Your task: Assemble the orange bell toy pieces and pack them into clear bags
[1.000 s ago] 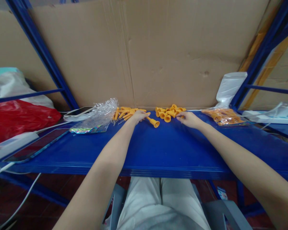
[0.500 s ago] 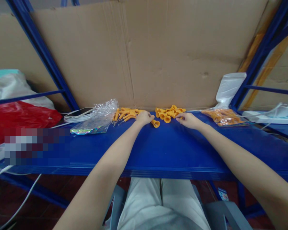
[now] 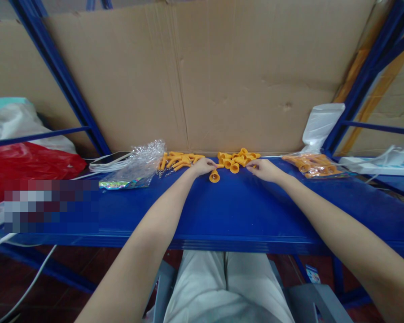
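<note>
Both hands reach to the back of the blue shelf [image 3: 222, 211], against a cardboard wall [image 3: 222, 76]. Left hand [image 3: 203, 166] pinches the stem of an orange horn piece [image 3: 214, 176], just left of the heap of orange cones [image 3: 237, 158]. Right hand [image 3: 264, 169] touches that heap's right edge, fingers curled; whether it grips one is unclear. A clear bag [image 3: 138, 163] lies well left of the heap. Half a second ago the horn's bell pointed right; now it faces the person.

The small horn [image 3: 214, 176] and the pile [image 3: 237, 159] at twelve o'clock are coloured orange, the shelf [image 3: 222, 211] blue, and the bag [image 3: 23, 163] at nine o'clock red.
</note>
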